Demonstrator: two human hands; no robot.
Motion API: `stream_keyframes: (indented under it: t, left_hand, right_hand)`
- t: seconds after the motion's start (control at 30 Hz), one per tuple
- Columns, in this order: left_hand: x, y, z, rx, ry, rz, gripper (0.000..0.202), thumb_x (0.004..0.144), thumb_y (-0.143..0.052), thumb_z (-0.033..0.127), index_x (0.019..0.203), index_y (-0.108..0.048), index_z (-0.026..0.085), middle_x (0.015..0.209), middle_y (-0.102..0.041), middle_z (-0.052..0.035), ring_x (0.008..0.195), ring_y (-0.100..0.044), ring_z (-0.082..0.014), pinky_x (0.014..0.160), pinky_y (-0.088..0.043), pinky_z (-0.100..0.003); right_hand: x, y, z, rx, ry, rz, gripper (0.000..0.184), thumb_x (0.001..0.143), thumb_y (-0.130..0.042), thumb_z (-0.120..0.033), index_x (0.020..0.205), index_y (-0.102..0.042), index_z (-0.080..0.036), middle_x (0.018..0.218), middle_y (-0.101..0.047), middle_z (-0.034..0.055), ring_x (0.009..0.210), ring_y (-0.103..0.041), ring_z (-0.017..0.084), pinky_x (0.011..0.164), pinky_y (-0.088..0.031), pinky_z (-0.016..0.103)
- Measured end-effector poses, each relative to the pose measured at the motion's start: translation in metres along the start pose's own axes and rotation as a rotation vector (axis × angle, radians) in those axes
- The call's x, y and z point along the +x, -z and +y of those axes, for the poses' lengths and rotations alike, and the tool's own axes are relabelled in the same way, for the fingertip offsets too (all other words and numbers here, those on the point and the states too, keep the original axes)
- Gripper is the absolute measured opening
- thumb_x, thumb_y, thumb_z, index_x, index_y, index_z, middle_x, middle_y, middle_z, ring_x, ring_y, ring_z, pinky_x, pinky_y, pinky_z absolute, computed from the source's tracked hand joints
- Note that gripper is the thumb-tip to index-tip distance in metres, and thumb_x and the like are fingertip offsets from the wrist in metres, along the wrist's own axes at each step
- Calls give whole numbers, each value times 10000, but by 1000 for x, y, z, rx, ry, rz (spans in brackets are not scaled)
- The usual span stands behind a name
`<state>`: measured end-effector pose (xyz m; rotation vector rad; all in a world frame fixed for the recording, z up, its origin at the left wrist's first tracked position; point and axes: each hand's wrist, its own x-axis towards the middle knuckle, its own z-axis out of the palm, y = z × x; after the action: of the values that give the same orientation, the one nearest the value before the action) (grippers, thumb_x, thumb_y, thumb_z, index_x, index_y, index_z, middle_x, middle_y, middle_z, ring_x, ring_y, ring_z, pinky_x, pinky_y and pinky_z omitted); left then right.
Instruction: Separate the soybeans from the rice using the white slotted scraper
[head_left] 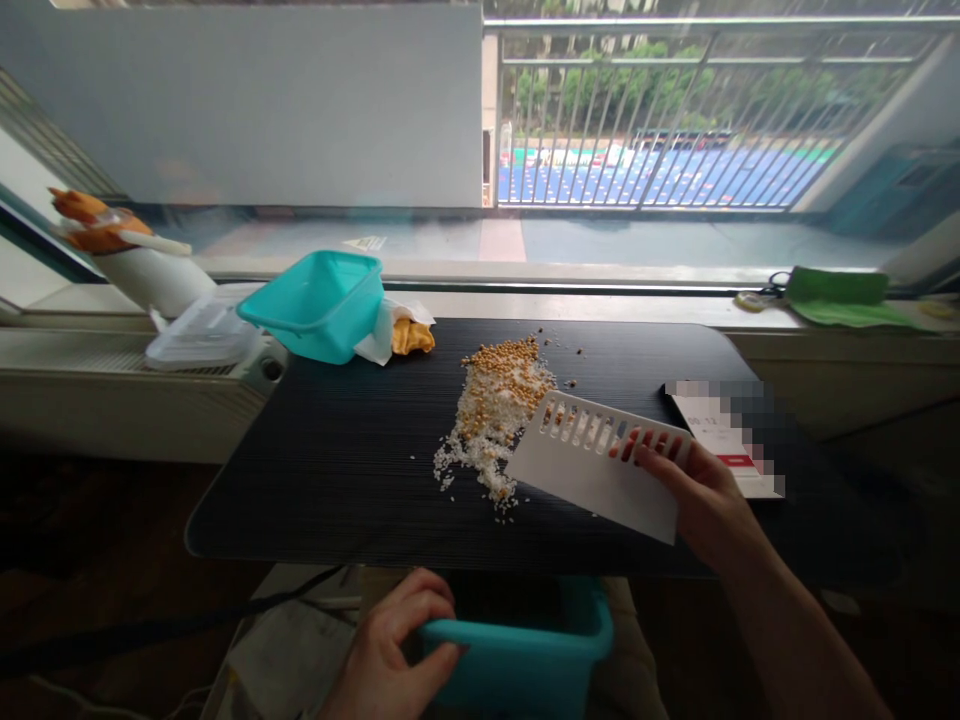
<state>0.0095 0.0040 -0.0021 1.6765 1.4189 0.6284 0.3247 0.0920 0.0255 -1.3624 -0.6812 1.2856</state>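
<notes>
My right hand (697, 495) grips a white slotted plastic scraper (592, 465), its left edge touching a pile of mixed white rice and yellow beans (495, 405) on the black table (337, 470). The beans lie mostly at the far end of the pile, the rice nearer. Below the table's front edge, my left hand (390, 650) holds the rim of a teal plastic bin (525, 665).
A second teal bin (319, 305) stands tilted at the table's back left, beside a clear lid (202, 335), white cloth and a yellow item (411, 337). A white card (720, 435) lies at the right. A green cloth (840, 295) rests on the windowsill.
</notes>
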Motion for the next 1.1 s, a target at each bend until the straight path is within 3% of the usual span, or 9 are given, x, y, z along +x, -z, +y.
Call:
stream_keyframes:
  t: [0.4,1.1]
  left_hand:
    - [0,0,1,-12,14,8,141,681,-632,71,655,-693,195,821,-693,-16,787,-703,-180,712,-526,-188]
    - [0,2,5,13,8,16,152,681,-616,80,645,-699,202,814,-711,-18,774,-709,-185,701,-540,-194]
  right_hand:
    - [-5,6,4,-3,-29,-42,311,597,-893,-411,838,-776,-253,776,-788,-4,682,-706,154,635,-556,227]
    - [-26,-9,-5,-77,-45,-86,276,665,-850,-423,839,-760,-228,773,-782,9,658,-690,159,607,-532,233]
